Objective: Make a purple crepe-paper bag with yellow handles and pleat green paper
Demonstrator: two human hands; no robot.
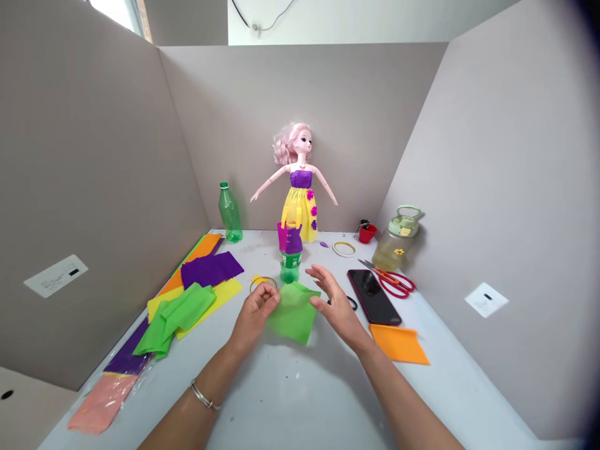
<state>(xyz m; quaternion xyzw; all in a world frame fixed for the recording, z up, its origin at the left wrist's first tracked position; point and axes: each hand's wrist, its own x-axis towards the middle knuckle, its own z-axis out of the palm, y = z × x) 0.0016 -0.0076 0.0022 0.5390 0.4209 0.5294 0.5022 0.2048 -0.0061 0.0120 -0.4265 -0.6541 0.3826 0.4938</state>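
A light green square of fabric (294, 315) hangs in front of me, slightly above the table. My left hand (257, 307) pinches its left edge between thumb and fingers. At its right side my right hand (335, 303) is open, fingers apart, with the thumb near the fabric's upper right corner; whether it touches cannot be told. Just beyond stands a cut green bottle (290, 267) with purple and magenta material around its top and yellow strap-like strips above. Small dark-handled scissors (352, 304) lie partly hidden behind my right hand. A tape ring (263, 282) lies beyond my left hand.
A doll (300, 194) stands at the back beside a green bottle (229, 215). Folded purple (213, 267) and green fabrics (180, 315) lie left. On the right are a phone (374, 296), red-handled scissors (394, 282), a jug (397, 242) and orange fabric (399, 344).
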